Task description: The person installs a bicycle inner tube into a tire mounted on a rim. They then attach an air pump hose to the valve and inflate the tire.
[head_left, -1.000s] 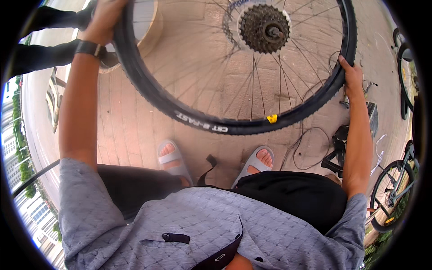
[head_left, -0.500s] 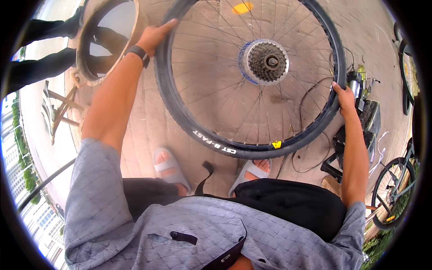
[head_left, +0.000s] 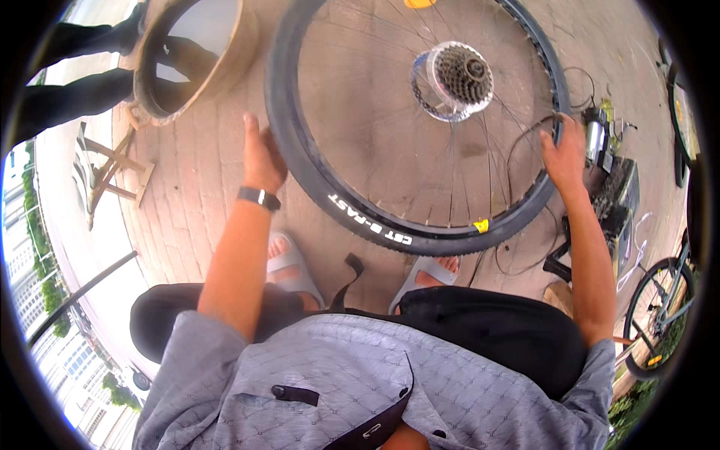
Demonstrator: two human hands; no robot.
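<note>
A bicycle wheel (head_left: 450, 241) with a black tyre, thin spokes and a cassette of sprockets (head_left: 465, 75) at its hub is tilted in front of me, over the paving. Around the tyre and rim on the right side, my right hand (head_left: 564, 154) is closed. My left hand (head_left: 264, 159), a dark band on its wrist, is at the tyre's left edge with the thumb stretched up and apart. Its other fingers are partly hidden by the tyre, so whether they touch it is unclear. The wheel's top runs out of view.
A round basin of water (head_left: 244, 45) stands at the upper left, near another person's dark-trousered legs (head_left: 82, 97). Below it is a folding stool (head_left: 112, 169). At right are a pump-like tool (head_left: 598, 139), a dark block (head_left: 619, 195), a cable (head_left: 510, 161) and a parked bicycle (head_left: 660, 307).
My left hand has let go of the tyre's upper left and come down along its edge. The wheel has shifted slightly right and up and tilted; my right hand still grips it.
</note>
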